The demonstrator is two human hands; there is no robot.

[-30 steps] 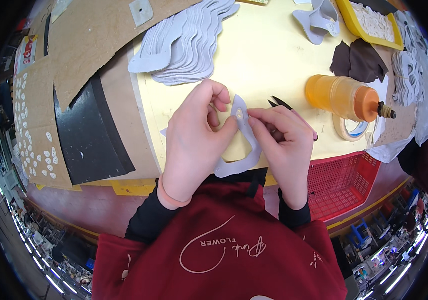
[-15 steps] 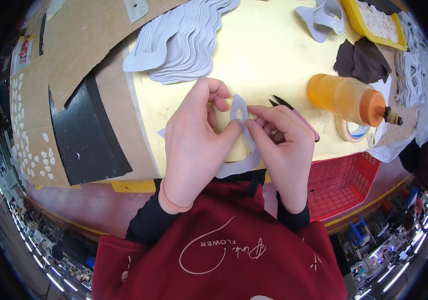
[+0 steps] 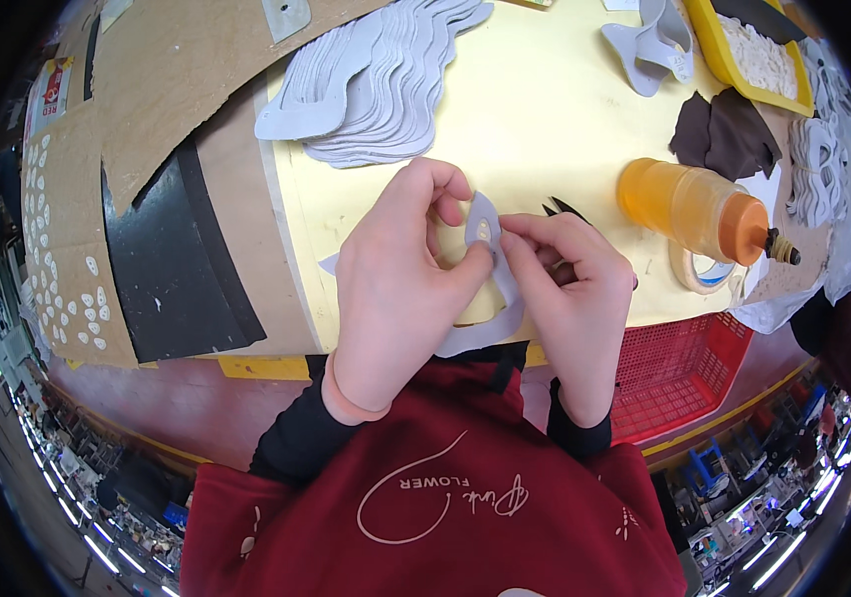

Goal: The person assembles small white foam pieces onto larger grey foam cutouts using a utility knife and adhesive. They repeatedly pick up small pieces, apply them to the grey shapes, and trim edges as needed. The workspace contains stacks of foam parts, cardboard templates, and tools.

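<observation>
Your left hand (image 3: 400,264) lays its thumb on the grey cut-out piece (image 3: 507,287), at the table's near side; whether fingers grip underneath, you can't tell from here. Slipping could skew the small pale patch (image 3: 484,230). Your right hand (image 3: 574,264) pinches the right edge; tugging might stretch it. Beyond, the dark blades (image 3: 570,210) could nick your knuckles; farther right, the lying bottle (image 3: 679,204) might roll if bumped.

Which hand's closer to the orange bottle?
Right. The right hand is left of the orange bottle, nearer the person's body; the left hand is farther left, beyond the right hand.
</observation>
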